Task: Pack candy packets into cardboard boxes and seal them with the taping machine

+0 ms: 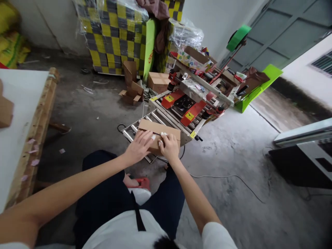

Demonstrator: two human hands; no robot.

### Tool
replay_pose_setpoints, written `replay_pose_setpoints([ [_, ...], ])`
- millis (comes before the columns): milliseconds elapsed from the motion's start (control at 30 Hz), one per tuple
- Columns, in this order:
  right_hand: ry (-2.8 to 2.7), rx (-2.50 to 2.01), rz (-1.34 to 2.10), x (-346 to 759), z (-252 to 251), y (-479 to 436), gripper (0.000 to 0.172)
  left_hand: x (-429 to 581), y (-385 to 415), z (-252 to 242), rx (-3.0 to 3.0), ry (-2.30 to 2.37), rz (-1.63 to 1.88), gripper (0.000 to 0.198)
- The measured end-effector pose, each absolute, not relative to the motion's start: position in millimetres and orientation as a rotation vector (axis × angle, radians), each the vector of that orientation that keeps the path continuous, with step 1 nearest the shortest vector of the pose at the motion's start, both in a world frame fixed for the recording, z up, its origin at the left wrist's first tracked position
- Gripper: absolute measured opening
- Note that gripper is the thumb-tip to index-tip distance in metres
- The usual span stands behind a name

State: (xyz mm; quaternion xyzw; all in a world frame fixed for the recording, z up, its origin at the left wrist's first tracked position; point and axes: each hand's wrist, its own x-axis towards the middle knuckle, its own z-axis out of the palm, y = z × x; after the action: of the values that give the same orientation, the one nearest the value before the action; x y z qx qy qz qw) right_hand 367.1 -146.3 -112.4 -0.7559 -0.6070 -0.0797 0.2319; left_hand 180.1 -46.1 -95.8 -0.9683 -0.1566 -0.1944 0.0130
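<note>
We rest our left hand (138,147), fingers extended, and our right hand (170,145), fingers bent (gripping or not, we cannot tell), on the box (161,128) lying lengthwise nine-to-three at twelve o'clock on the rollers (127,136), neither hand nearer.

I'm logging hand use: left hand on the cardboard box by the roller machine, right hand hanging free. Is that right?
Not quite: the head view shows the right hand on the cardboard box too, not hanging free. The left hand on the box by the roller machine is correct.
</note>
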Motion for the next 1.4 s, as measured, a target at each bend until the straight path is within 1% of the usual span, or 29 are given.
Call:
replay_pose_setpoints([
  [33,-1.677,-2.08,-0.209,368,-111,-146,0.044,181,-42,-89,-3.011,-0.497,-0.585,0.091],
  [67,-1.689,-2.078,-0.2,368,-110,-146,0.044,185,-35,-81,-3.01,-0.527,-0.53,0.107],
  [133,-1.709,-2.063,-0.19,369,-109,-146,0.045,201,-12,-64,-3.039,-0.565,-0.292,0.14],
  [167,-1.717,-2.053,-0.189,369,-109,-146,0.045,212,2,-57,-3.065,-0.533,-0.122,0.15],
  [233,-1.732,-2.029,-0.193,372,-109,-145,0.045,230,26,-47,-3.112,-0.404,0.186,0.156],
  [300,-1.75,-2.009,-0.198,379,-109,-142,0.046,242,39,-44,-3.136,-0.306,0.292,0.15],
  [367,-1.765,-1.976,-0.201,391,-110,-135,0.047,246,38,-45,-3.132,-0.328,0.209,0.138],
  [433,-1.688,-1.938,-0.253,408,-113,-126,0.051,245,28,-48,-3.101,-0.463,0.086,0.128],
  [533,-1.347,-1.907,-0.405,432,-129,-116,0.058,246,13,-51,-3.023,-0.83,-0.046,0.123],
  [633,-1.113,-1.897,-0.408,442,-167,-129,0.055,266,13,-50,-2.946,-1.22,-0.1,0.122],
  [700,-1.084,-1.918,-0.296,439,-206,-157,0.052,289,19,-49,-2.899,-1.392,-0.136,0.123],
  [767,-1.035,-1.978,-0.125,430,-251,-199,0.051,317,26,-49,-2.862,-1.457,-0.194,0.124],
  [867,-0.804,-2.094,0.117,407,-315,-275,0.052,368,38,-49,-2.858,-1.449,-0.251,0.123],
  [933,-0.661,-2.145,0.18,389,-342,-319,0.051,404,50,-48,-2.878,-1.456,-0.276,0.122],
  [1033,-0.638,-2.207,0.174,369,-355,-352,0.042,451,71,-44,-2.924,-1.476,-0.349,0.121],
  [1133,-0.673,-2.271,0.145,365,-348,-348,0.038,471,75,-48,-3.057,-1.264,-0.613,0.111],
  [1200,-0.663,-2.301,0.118,369,-344,-338,0.041,458,56,-62,-3.171,-1.024,-0.793,0.098],
  [1267,-0.675,-2.325,0.099,373,-342,-334,0.044,419,23,-89,-3.269,-0.82,-0.829,0.087],
  [1300,-0.694,-2.34,0.092,374,-344,-335,0.046,392,4,-107,-3.292,-0.748,-0.773,0.081],
  [1367,-0.741,-2.4,0.104,378,-349,-340,0.05,327,-31,-143,-3.293,-0.724,-0.636,0.079],
  [1400,-0.767,-2.439,0.122,380,-353,-343,0.053,292,-44,-158,-3.294,-0.72,-0.627,0.075],
])
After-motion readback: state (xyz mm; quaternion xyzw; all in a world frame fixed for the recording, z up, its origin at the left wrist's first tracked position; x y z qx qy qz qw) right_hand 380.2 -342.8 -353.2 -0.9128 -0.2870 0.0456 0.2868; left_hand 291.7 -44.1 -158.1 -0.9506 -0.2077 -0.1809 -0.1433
